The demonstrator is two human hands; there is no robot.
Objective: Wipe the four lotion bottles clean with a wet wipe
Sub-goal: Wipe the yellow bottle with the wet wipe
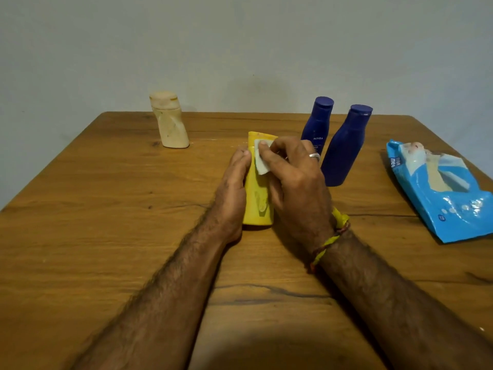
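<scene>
Yellow bottle [258,193] upright mid-desk [106,236], left hand [234,188] fingers wrapped on its side, right hand [293,177] fingers pinching wet wipe [261,159] near top; light, probably slick plastic, hold low.

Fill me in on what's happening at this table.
A person is wiping a yellow bottle that stands on the wooden table. The left hand steadies it while the right hand presses a white wipe against its upper part. Two blue bottles and a cream bottle stand behind, untouched. A blue pack of wipes lies to the right.
</scene>
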